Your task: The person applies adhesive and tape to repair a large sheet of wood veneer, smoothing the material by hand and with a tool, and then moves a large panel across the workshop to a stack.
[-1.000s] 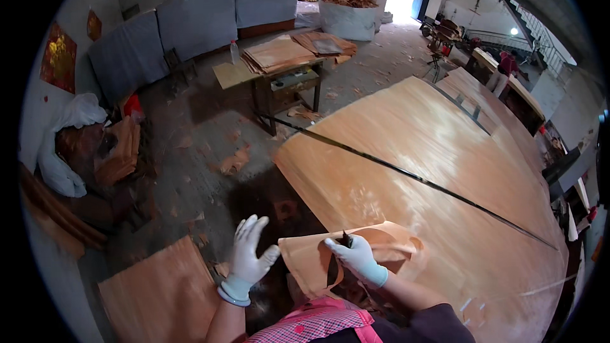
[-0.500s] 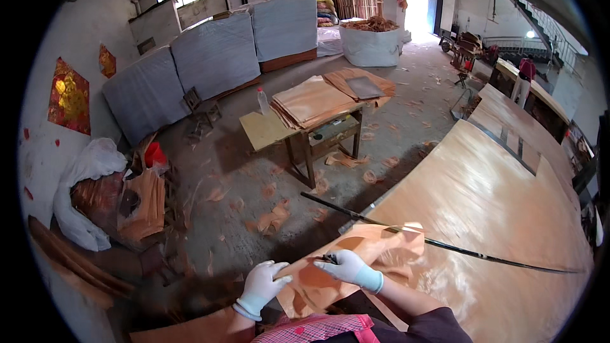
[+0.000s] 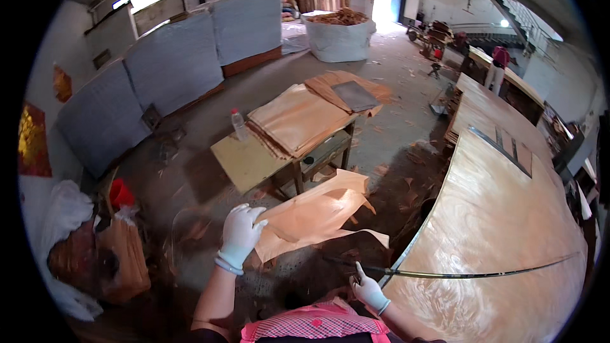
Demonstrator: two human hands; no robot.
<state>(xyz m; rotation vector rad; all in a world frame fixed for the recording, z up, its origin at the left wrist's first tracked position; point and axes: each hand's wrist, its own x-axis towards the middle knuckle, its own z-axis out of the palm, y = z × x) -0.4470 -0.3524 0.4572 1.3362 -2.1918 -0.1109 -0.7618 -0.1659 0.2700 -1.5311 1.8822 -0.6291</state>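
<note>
Gripping veneer sheet [image 3: 311, 211] by its left end in left hand [image 3: 241, 235], on near side of bench [image 3: 329, 151], long axis slanting away rightward, ragged end pointing right; can't tell right hand's [image 3: 367, 290] hold, nearside-right of bench.

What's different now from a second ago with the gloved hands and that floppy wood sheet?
The left hand, empty a second ago, now grips the thin wood sheet by its left end. The right hand has let go of it. The sheet moved forward and left, away from the big stack. The bottle still stands on the yellowish board.
</note>
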